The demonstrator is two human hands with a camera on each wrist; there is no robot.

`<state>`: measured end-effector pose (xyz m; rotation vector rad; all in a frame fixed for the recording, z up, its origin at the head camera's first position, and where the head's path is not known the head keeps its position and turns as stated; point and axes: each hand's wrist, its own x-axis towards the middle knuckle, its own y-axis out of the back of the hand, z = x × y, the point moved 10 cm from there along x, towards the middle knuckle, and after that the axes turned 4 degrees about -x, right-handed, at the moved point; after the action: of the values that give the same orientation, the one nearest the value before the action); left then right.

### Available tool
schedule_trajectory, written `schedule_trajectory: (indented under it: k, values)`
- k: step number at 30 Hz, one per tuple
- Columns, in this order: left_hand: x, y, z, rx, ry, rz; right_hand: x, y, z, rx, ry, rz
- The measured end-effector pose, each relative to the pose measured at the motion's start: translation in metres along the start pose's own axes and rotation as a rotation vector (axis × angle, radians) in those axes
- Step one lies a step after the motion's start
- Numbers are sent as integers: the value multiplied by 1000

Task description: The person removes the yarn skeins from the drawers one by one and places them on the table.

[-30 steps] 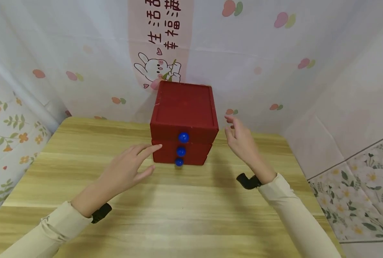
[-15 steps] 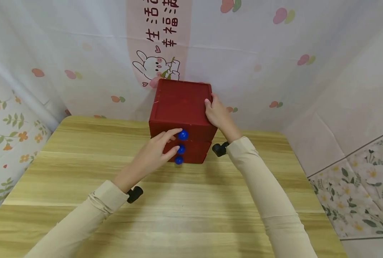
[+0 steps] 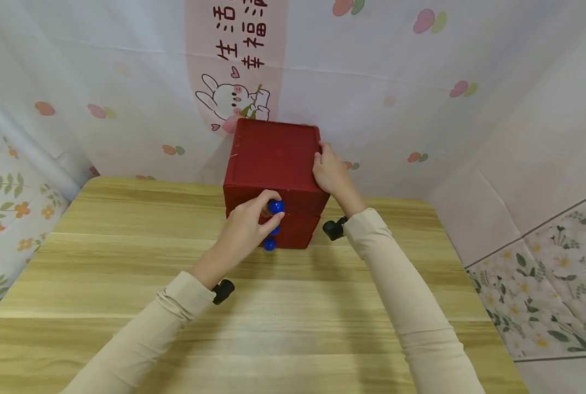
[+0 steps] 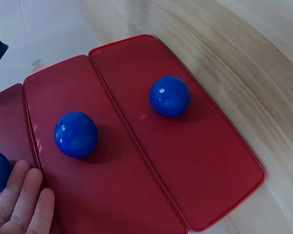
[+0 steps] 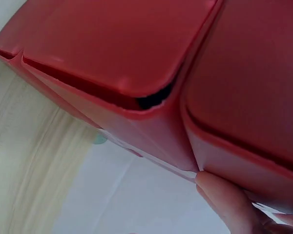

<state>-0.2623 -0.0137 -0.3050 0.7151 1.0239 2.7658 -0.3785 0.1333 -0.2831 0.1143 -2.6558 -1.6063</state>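
A red three-drawer box (image 3: 275, 156) stands near the back of the table, each drawer front bearing a round blue knob. My left hand (image 3: 241, 227) pinches the top knob (image 3: 276, 206) between thumb and fingers. In the left wrist view the middle knob (image 4: 75, 135) and bottom knob (image 4: 170, 96) show fully, with several fingers (image 4: 24, 197) beside the top knob at the lower left. My right hand (image 3: 333, 174) grips the box's upper right edge; in the right wrist view its fingers (image 5: 224, 200) lie against the red side. All the drawers look pushed in.
Under the box is a light wood-grain table (image 3: 273, 328). Close behind it hangs a white curtain (image 3: 362, 71) printed with fruit, a rabbit and writing. A tiled, flower-patterned wall (image 3: 554, 279) borders the right side.
My left hand has moved right and up from beside the box and closed on the top knob. My right hand has come in from the right onto the box's upper edge.
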Motion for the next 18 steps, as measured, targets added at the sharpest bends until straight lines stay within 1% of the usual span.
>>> schedule_trajectory:
  k: [4,10,18]
  values:
    - [-3,0,-1,-6,8,40,-2,-1,0,20,2,2]
    - [-8,0,0,-25,28,75,-4,-3,3,22,-13,-14]
    - [-16,2,6,-22,5,100,-4,1,1,41,-3,-9]
